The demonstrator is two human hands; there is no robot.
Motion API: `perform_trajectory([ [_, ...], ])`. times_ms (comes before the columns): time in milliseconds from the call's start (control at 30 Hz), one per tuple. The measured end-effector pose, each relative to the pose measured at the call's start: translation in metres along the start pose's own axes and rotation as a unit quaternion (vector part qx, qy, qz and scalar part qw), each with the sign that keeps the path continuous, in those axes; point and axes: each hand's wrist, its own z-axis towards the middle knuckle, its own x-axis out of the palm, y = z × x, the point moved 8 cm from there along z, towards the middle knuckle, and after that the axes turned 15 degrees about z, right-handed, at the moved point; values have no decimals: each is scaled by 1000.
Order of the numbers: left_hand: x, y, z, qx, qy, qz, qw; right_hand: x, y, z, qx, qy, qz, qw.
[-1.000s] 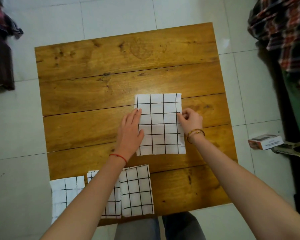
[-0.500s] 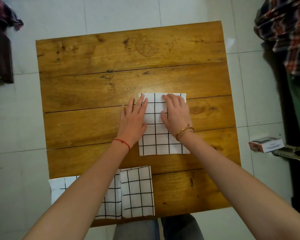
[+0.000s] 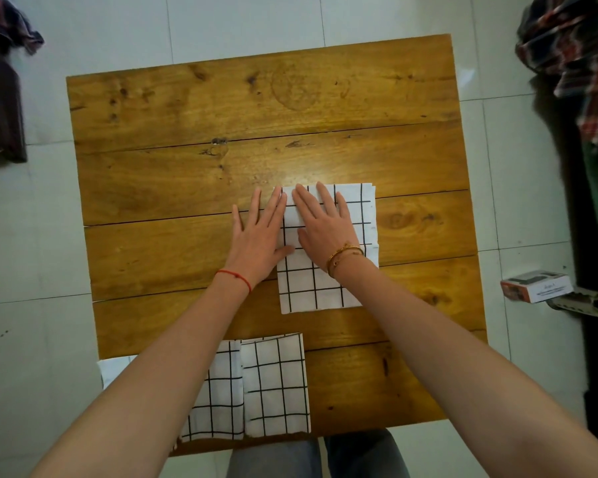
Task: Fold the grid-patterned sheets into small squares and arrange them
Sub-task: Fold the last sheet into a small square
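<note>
A folded white sheet with a black grid (image 3: 316, 288) lies flat in the middle of the wooden table (image 3: 221, 105). My right hand (image 3: 325, 229) presses on its upper half with straight, spread fingers. My left hand (image 3: 259, 236) lies flat along the sheet's left edge, thumb and fingertips on the cloth, palm on the wood. At the table's near edge lie folded grid sheets side by side: one (image 3: 277, 388), another to its left (image 3: 218, 401) and a third (image 3: 109, 370) mostly hidden under my left forearm.
The table stands on a pale tiled floor. A small white and orange box (image 3: 535, 286) lies on the floor at the right. Plaid cloth (image 3: 573, 60) hangs at the upper right and dark cloth (image 3: 0, 88) at the upper left.
My right hand left the sheet's right edge, went onto the sheet and slid left toward my left hand. My left hand moved up along the left edge, its fingers spreading.
</note>
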Motion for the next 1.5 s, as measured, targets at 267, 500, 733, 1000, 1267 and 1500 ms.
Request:
perform_trajectory([
  [267, 0, 2, -1, -6, 1, 4, 1000, -14, -65, -30, 107, -57, 33, 992],
  [500, -7, -3, -2, -17, -4, 18, 1000, -37, -85, -47, 123, -107, 43, 986],
  [733, -6, -11, -14, -33, -28, -5, 999, -8, -20, -34, -6, 10, 37, 999],
  [1000, 18, -27, -77, 4, -22, -13, 1000, -5, -16, -38, 52, 43, 71, 995],
  [1267, 43, -52, -150, 27, -24, -18, 999, 0, -15, -40, 59, 50, 69, 995],
  [1500, 32, -50, -151, -3, -80, -93, 992, -13, -21, -41, 10, -30, 154, 987],
])
